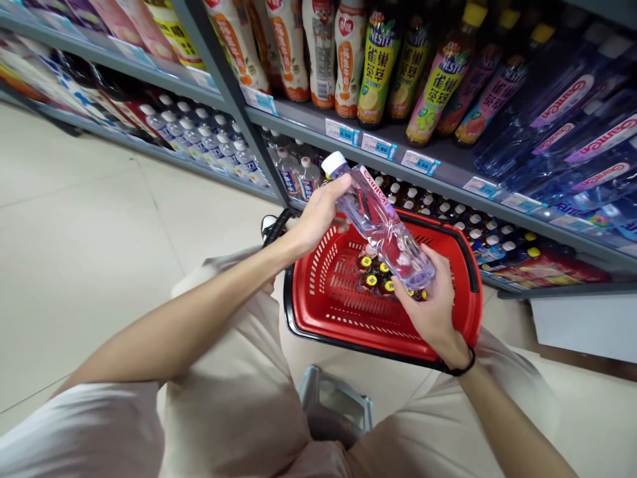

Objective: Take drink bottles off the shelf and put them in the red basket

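Note:
A clear water bottle (383,226) with a white cap and a red label is held tilted above a red shopping basket (318,299). My left hand (318,216) grips it near the neck and cap. My right hand (432,309) wraps round its base. Several small bottles with yellow caps (375,275) lie in the basket beneath it.
Store shelves (448,169) run along the right with drink bottles, blue water bottles (562,126) and price tags. A lower shelf holds more capped bottles (209,136). Pale tiled floor (84,219) spreads to the left. A grey stool (338,398) sits between my legs.

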Demonstrator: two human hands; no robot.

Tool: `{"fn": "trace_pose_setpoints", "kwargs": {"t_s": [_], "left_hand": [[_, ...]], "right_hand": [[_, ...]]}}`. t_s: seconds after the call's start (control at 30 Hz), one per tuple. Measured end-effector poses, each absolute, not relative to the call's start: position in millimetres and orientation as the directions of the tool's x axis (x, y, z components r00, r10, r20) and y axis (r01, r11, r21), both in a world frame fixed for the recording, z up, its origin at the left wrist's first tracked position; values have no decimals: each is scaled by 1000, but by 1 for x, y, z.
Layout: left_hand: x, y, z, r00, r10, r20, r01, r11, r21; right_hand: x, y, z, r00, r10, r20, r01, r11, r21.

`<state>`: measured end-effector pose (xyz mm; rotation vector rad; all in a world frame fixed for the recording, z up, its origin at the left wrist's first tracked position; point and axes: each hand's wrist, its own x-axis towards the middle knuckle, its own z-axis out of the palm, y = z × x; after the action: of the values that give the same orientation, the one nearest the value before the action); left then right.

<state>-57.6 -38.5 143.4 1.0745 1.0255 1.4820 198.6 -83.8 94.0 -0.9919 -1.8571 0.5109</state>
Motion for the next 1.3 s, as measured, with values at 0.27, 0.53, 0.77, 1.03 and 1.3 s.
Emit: {"fn": "trace_pose_setpoints", "kwargs": {"t_s": [0.27, 0.53, 0.77, 1.03, 1.3], "left_hand": [[-57, -39, 142, -154, 980, 129, -246, -165, 955], [-60, -43, 141, -129, 983, 128, -215, -154, 964], [-60, -44, 147, -112, 987, 115, -268, -142, 953], [-58, -43, 143, -141, 983, 115, -279, -150, 948], [-54, -52, 155, -137, 975, 176, -193, -201, 960]], "right_hand": [[209, -82, 101, -334, 677, 655, 476, 722, -503], [202, -86, 85, -425, 650, 630, 406, 759, -509], [204, -83, 87, -443, 626, 642, 388, 779, -492], [201, -86, 86, -404, 679, 613, 415, 733, -538], [192, -98, 96, -326, 844, 425, 392, 531, -751]]}}
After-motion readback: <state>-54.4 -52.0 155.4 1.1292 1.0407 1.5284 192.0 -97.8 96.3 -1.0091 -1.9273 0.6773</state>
